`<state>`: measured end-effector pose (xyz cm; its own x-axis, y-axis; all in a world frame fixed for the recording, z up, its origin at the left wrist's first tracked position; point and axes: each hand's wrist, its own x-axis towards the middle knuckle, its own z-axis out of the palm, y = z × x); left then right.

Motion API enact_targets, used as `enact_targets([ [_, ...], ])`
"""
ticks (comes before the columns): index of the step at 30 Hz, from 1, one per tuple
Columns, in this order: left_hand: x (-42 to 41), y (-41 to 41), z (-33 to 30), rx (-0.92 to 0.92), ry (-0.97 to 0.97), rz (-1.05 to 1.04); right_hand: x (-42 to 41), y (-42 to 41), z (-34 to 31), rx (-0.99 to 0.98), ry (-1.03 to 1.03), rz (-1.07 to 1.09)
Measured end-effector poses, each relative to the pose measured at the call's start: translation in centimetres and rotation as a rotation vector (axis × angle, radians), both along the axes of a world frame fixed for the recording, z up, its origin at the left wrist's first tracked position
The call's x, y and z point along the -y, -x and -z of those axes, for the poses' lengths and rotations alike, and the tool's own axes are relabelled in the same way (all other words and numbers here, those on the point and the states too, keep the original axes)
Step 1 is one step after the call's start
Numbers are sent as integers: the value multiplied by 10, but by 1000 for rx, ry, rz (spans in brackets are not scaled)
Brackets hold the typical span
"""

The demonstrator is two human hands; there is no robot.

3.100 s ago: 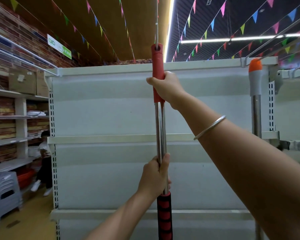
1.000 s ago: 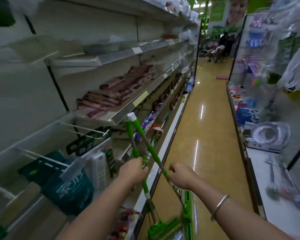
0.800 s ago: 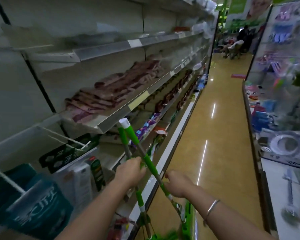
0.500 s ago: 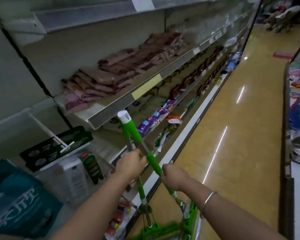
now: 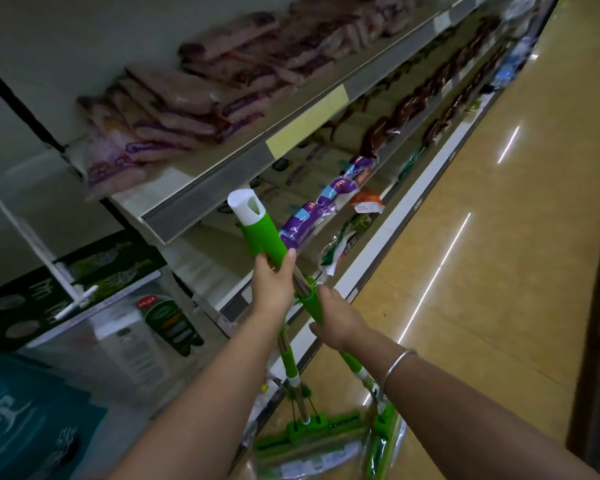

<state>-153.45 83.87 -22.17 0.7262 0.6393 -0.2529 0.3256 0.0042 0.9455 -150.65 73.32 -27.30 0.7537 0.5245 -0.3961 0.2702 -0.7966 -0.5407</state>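
Two green mops (image 5: 262,237) stand crossed in front of the shelf (image 5: 222,188), held by two hands. The left hand (image 5: 272,289) has its fingers (image 5: 260,268) clenched round the handles just under the green top grip. The right hand (image 5: 340,323) grasps a green sleeve on a chrome tube, just below and right of the left fingers. Above the fingers sits one white cap (image 5: 245,206). Far below them, two green mop heads (image 5: 312,433) in clear wrap hang near the floor (image 5: 499,271). One bracelet (image 5: 397,367) circles the right wrist.
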Motion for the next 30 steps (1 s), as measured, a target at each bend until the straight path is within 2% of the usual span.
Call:
enact_targets([
  [4,9,7,2,29,-124,11,3,1,1,20,-25,2],
  [8,29,21,-5,59,-122,20,17,9,-6,16,-13,-27],
  [12,64,40,-8,118,-243,24,41,17,-11,8,-45,-7],
  [16,110,61,-20,131,-262,12,78,33,-23,4,-133,-53],
  [21,165,91,-57,255,-361,9,127,54,-61,112,-106,-216],
  [24,185,109,-91,332,-416,5,145,72,-94,191,-166,-273],
  [30,189,151,-141,436,-450,-2,152,113,-146,167,-234,-344],
])
